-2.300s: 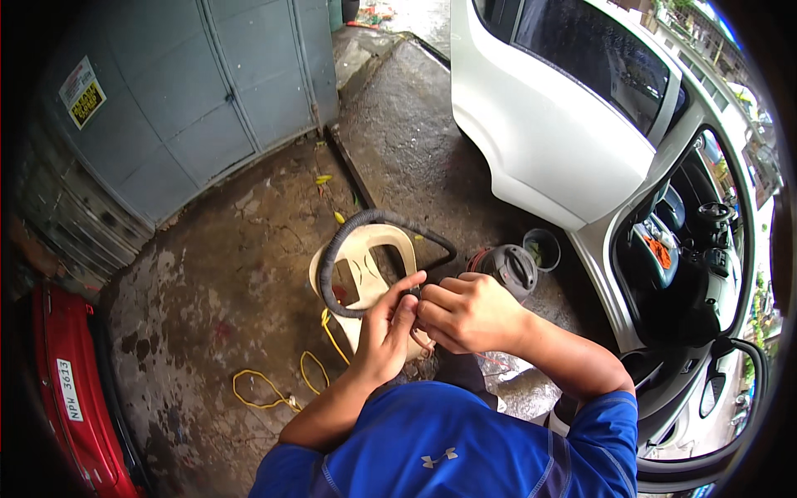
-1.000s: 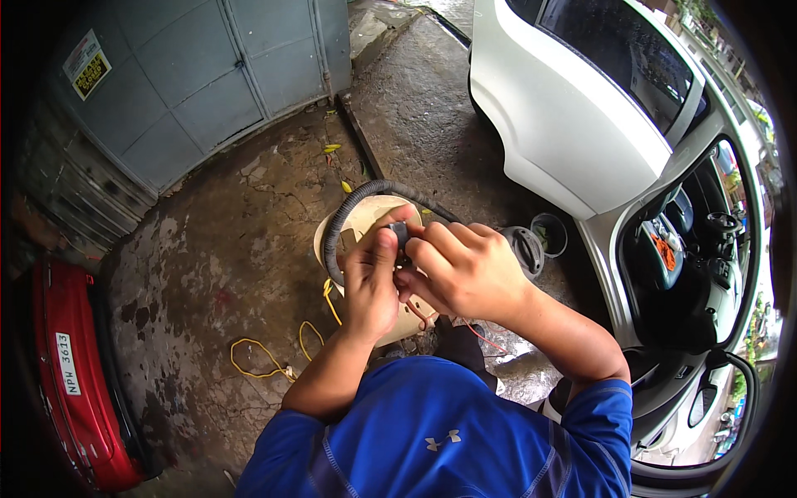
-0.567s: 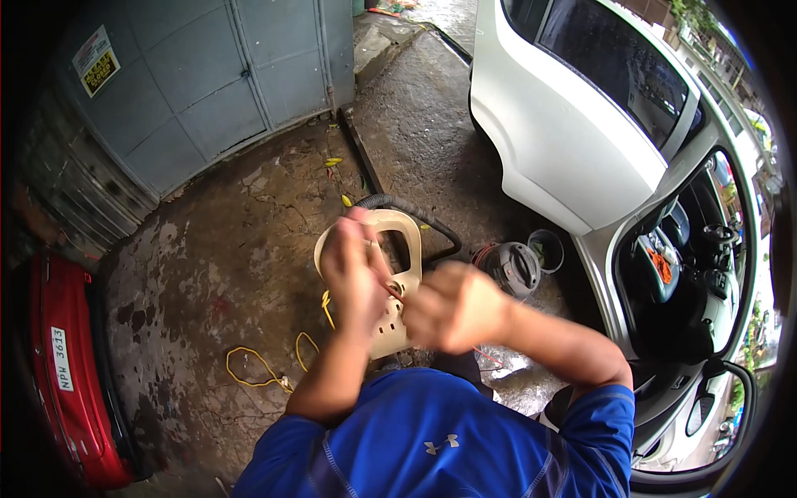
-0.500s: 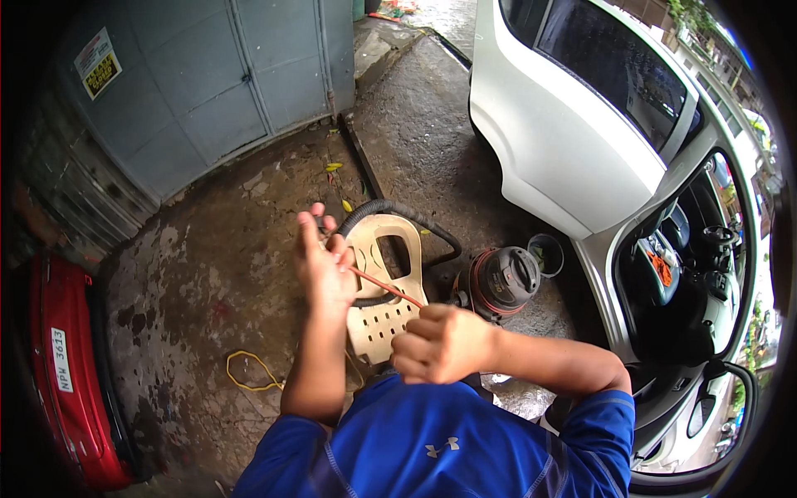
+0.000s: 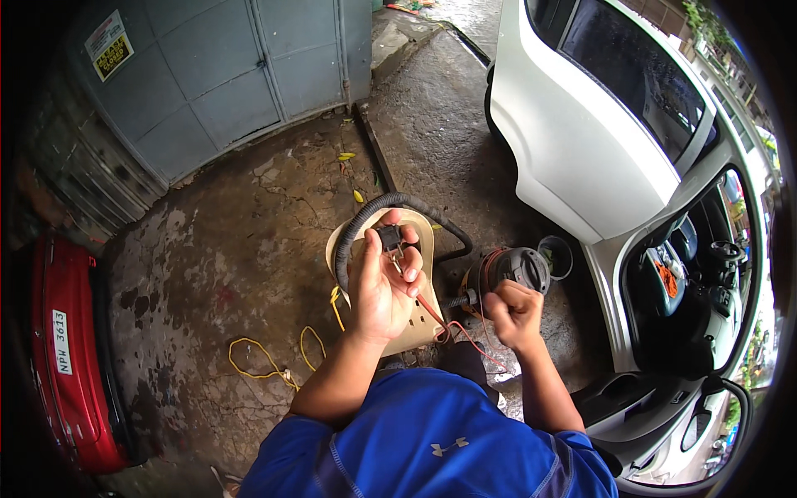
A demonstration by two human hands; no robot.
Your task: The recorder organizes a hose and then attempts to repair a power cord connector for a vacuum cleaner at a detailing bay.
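Palm up, my left hand (image 5: 383, 295) is closed around a black plug (image 5: 389, 237), its metal prongs pointing back toward the palm. A red-orange cord (image 5: 432, 310) hangs from this hand and droops in loose loops toward the right. My right hand (image 5: 516, 315) is a fist with a thin stretch of that cord by its fingers; the exact grip is partly hidden. Under my left hand stands a beige plastic chair (image 5: 413, 334), with a black ribbed hose (image 5: 363, 217) arched over its backrest. Just beyond my right hand is a drum-shaped vacuum cleaner (image 5: 519, 267).
A grey bucket (image 5: 558, 256) stands beside the vacuum. On the right, a white car (image 5: 581, 158) has its door (image 5: 606, 407) open. A yellow cord (image 5: 249, 375) lies on the stained concrete floor (image 5: 191, 282). A red car (image 5: 70, 357) is at far left, a grey metal gate (image 5: 216, 75) behind.
My left hand has moved right, over the chair, and the plug now shows plainly. The right hand has moved right toward the vacuum. The cord, taut between them before, now hangs slack in loops.
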